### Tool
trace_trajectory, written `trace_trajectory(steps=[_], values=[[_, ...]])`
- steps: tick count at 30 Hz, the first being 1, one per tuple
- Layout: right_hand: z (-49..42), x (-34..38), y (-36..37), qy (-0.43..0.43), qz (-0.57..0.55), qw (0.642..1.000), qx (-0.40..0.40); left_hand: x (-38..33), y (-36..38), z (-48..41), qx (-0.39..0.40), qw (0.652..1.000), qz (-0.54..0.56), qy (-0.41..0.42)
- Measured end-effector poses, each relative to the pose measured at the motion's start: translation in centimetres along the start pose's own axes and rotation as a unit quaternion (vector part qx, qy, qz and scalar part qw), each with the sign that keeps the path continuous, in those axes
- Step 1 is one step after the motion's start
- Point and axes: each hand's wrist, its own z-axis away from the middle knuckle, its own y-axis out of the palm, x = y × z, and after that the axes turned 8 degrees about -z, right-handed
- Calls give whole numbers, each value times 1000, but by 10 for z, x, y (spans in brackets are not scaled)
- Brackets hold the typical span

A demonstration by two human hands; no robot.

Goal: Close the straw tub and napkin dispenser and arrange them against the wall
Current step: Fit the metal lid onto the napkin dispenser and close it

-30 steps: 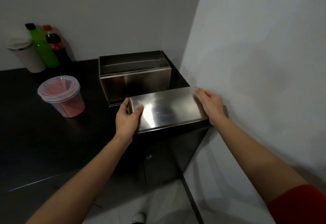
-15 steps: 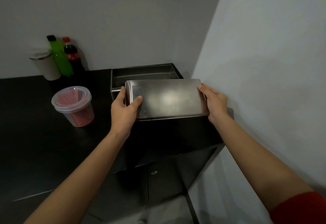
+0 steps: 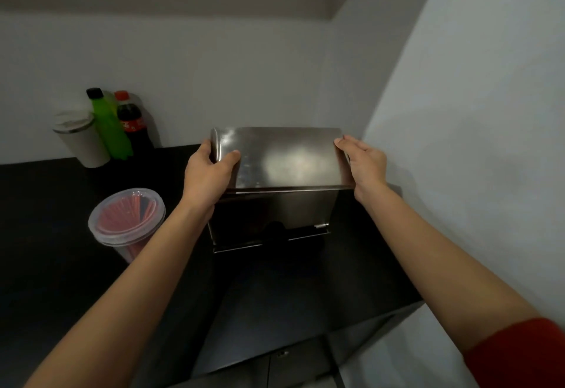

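A steel napkin dispenser body (image 3: 272,219) stands on the black counter (image 3: 55,234) near the right wall. Its steel lid (image 3: 284,158) sits level over the top of the body. My left hand (image 3: 211,173) grips the lid's left end and my right hand (image 3: 363,161) holds its right end. Whether the lid is fully seated I cannot tell. A clear plastic straw tub (image 3: 128,219) with red straws inside and its clear lid on top stands to the left of the dispenser, apart from it.
At the back left, against the wall, stand a white tumbler (image 3: 81,140), a green bottle (image 3: 108,124) and a cola bottle (image 3: 131,121). The right wall (image 3: 474,143) runs close beside the dispenser. The counter's front edge lies below my forearms.
Both hands lifted the lid from the counter's front, carried it back and brought it over the dispenser body, covering the open top. The camera view tilted upward.
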Motion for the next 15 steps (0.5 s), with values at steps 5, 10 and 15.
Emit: trace_trajectory(steps=[5,10,15], values=[[-20,-3,10,28,-1,999,19,9,3,-13,-10,996,-84,-10],[-31,-13,13,44,27,999,13,17,4,-20,3,990,-143,-16],[-35,-21,16,55,45,997,7,24,3,-20,-3,985,-169,-29]])
